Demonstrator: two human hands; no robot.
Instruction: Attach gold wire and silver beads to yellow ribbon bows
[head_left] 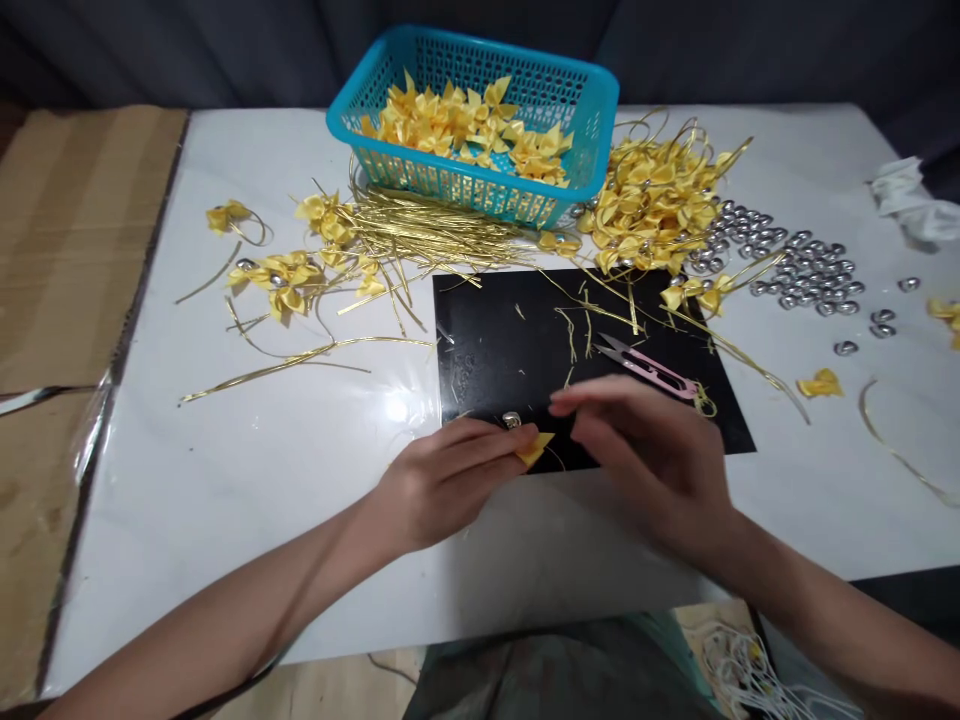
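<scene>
The left hand [442, 475] has its fingers closed on a small yellow bow [535, 450], and a silver bead [511, 420] sits right by those fingers. They are over the near edge of a black mat [495, 320] on the white table [300, 530]. The right hand [660, 455] is just beside, on the other side of the bow. Its thumb and fingers are a little bit apart, and I can see nothing between them. Pink snippers [658, 374] lie on the mat past the right hand, with thin gold bits around them. Behind the mat is a blue basket [480, 180] with lots of yellow bows [450, 120] in it. A bunch of gold strings [435, 230] lies in front of the basket. A big pile of yellow bows with gold strings [652, 200] is to the right of the basket, and lots of silver beads [810, 270] are spread out next to it. More yellow bows [281, 280] lie on the left side of the table.
</scene>
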